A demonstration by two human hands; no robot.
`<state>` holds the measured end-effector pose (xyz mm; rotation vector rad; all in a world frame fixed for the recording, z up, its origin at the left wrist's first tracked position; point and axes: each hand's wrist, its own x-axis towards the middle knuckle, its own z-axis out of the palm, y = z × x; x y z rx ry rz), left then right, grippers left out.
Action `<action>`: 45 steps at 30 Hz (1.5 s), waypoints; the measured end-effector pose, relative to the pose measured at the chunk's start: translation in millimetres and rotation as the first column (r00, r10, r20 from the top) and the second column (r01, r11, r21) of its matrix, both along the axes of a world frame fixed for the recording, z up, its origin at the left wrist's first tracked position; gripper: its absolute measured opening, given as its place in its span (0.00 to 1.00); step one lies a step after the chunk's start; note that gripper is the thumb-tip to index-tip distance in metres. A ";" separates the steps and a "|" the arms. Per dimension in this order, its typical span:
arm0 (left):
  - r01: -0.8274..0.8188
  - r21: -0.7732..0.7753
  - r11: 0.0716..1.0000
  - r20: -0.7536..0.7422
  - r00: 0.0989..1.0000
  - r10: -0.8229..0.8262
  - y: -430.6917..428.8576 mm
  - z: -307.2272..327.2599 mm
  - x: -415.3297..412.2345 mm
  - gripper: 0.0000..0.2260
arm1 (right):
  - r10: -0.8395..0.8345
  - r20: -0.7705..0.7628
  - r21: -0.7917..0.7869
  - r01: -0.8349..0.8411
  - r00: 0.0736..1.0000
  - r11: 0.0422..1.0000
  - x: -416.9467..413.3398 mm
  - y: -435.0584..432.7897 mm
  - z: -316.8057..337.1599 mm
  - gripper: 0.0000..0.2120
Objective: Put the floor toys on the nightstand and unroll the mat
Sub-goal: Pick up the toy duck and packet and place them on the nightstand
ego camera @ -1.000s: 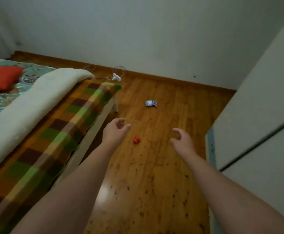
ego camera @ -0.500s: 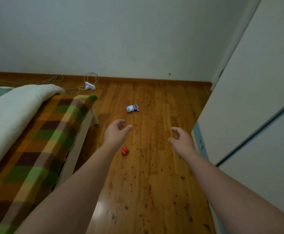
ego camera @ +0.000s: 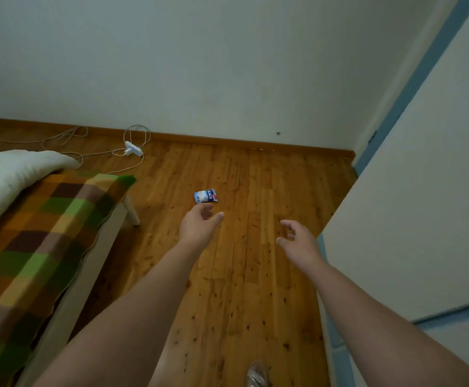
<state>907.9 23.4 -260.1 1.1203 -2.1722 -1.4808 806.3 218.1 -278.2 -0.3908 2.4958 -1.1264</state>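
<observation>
Hands: your left hand and right hand are both held out over the floor, fingers loosely spread, holding nothing.
Toy: your blue-and-white packet toy lies flat on the floor, just beyond your left fingertips, not touched.
Bed: plaid blanket and white duvet sit to your left.
Cable: white power strip rests by the far wall.
Wardrobe: pale door stands at your right.
</observation>
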 end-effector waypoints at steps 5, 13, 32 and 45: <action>-0.034 0.051 0.998 0.018 0.999 0.033 -7.7 2.6 -75.2 0.20 | 0.070 -0.010 0.018 -0.070 0.998 0.997 -96.3 -18.1 13.9 0.21; -0.091 0.043 0.995 0.022 0.996 0.090 -52.3 -7.2 -191.9 0.19 | 0.158 -0.018 0.032 -0.157 0.987 0.987 -218.2 -75.7 3.3 0.21; -0.165 0.092 0.982 -0.019 0.986 0.167 -223.3 -8.1 -485.9 0.19 | 0.316 0.008 0.110 -0.315 0.949 0.943 -538.0 -267.7 4.0 0.20; -0.743 0.168 0.648 0.134 0.668 0.732 -306.9 -36.3 -525.5 0.19 | 0.781 0.083 0.255 -0.771 0.619 0.583 -649.6 -473.2 -12.7 0.20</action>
